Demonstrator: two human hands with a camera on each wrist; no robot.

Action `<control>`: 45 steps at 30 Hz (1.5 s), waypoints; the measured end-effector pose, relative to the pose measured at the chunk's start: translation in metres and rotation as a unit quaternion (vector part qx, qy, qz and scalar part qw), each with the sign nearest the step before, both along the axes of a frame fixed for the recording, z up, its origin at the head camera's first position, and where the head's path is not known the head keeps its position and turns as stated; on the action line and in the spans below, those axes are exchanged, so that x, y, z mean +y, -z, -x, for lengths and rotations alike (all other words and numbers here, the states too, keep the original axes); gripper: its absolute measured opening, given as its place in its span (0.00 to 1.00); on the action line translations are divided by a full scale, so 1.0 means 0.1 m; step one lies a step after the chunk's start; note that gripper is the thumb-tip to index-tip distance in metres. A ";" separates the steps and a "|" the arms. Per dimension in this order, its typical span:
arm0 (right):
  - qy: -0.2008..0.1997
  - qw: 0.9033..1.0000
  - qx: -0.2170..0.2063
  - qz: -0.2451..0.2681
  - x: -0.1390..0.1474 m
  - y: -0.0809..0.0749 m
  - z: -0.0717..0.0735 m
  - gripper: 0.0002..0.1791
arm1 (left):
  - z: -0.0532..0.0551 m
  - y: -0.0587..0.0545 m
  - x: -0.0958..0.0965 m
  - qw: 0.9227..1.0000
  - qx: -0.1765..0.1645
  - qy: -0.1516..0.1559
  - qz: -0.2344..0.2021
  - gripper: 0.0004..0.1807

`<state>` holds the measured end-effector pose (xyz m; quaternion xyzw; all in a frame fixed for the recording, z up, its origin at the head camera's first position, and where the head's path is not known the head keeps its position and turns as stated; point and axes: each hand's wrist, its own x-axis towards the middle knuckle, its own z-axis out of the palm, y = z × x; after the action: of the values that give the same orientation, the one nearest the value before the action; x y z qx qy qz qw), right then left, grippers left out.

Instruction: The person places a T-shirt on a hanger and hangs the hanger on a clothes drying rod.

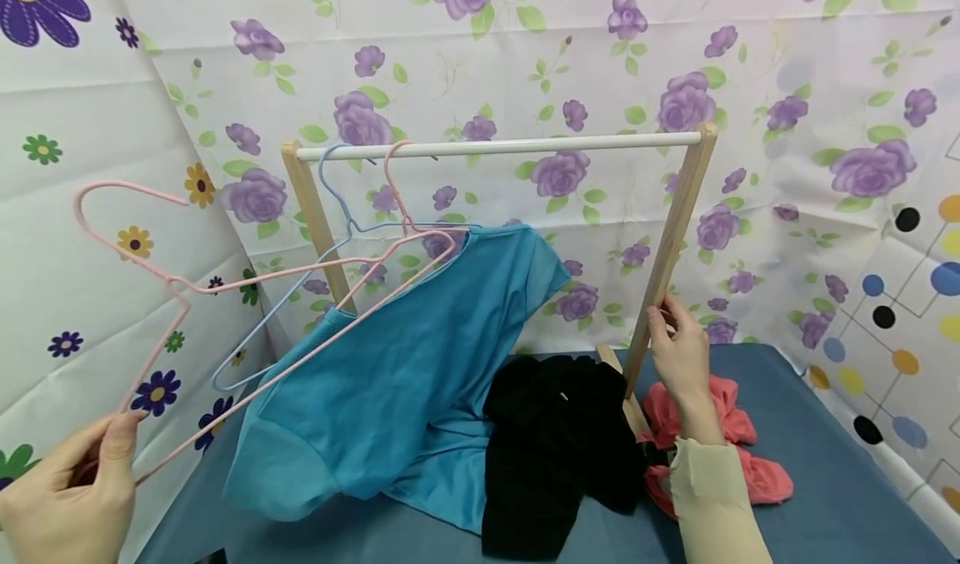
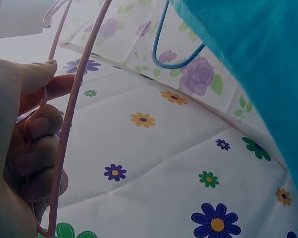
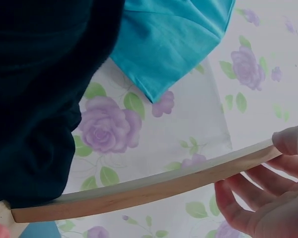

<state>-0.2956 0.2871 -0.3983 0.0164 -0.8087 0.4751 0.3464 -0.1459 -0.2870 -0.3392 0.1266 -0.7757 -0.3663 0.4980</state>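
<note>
Step in hand looks like working the pink hanger [image 2: 78, 77], its near end pinched in the left hand [image 1: 75, 493], at the blue garment [image 1: 382, 372] drooping below the rail [image 1: 525, 145], while the right hand [image 1: 682, 356] grips the wooden post [image 1: 675, 231]. Next move likely calls for guiding that hanger along the garment's edge. Far end possibly inside, possibly just in front; left hand partly cut off in head view

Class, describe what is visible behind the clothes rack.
Behind the rack is a creased white backdrop with purple flowers. Whatever the turquoise garment covers there cannot be seen.
</note>
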 end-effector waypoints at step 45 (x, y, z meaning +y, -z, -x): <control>-0.244 0.844 -0.396 -0.268 -0.04 0.00 -0.45 0.09 | 0.26 -0.02 0.60 0.964 0.058 0.209 0.152 0.06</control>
<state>-0.2508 0.2832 -0.3982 0.1154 -0.9428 0.2753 -0.1486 -0.1715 -0.2271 -0.3377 -0.1370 -0.8014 -0.3469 0.4676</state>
